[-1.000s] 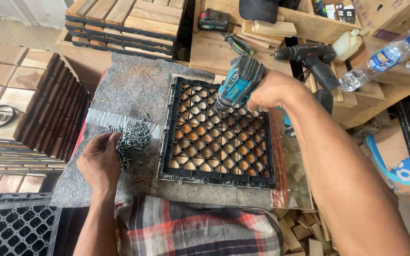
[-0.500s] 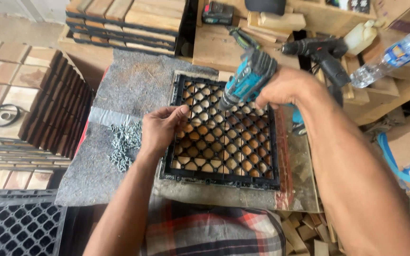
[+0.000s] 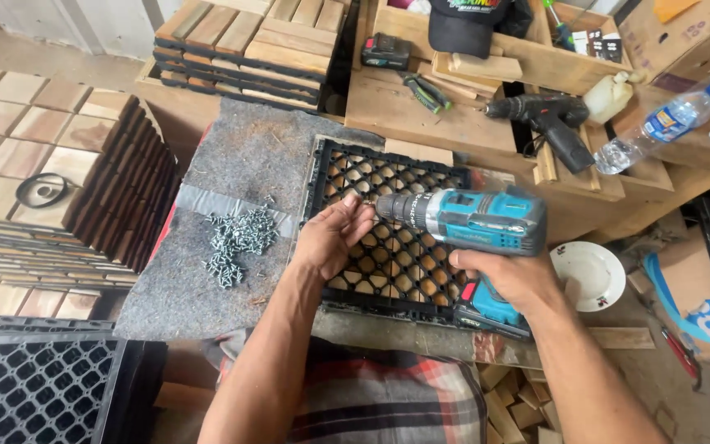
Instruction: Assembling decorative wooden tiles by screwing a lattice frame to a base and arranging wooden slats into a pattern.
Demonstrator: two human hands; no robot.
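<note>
Centrally, the teal cordless drill (image 3: 474,220) lies level over the black plastic grid tile (image 3: 388,238), its chuck pointing toward the desk's left edge. The right hand (image 3: 509,278) is wrapped tight around the drill's grip. The left hand (image 3: 332,234) meets the chuck tip, its fingers (image 3: 353,212) pinched together there; whether they hold a screw cannot be told. The grid tile, a lattice of diamond-shaped openings with pale wood showing beneath, rests on a grey felt mat (image 3: 248,156) covering the desk, toward the desk's right half. A loose heap of silvery screws (image 3: 237,240) sits on the mat near the left edge, beside a strip of grey tape.

Beyond the desk's far edge stand stacked wooden slat tiles (image 3: 248,37), a second dark drill (image 3: 546,119), a battery pack (image 3: 385,51) and clear plastic bottles (image 3: 659,123). Off the left edge, brown wooden tiles (image 3: 34,156) are piled in rows. More black grids (image 3: 39,390) sit at the near left corner, and a white round lid (image 3: 589,275) lies off the right edge. A plaid cloth covers the person's lap.
</note>
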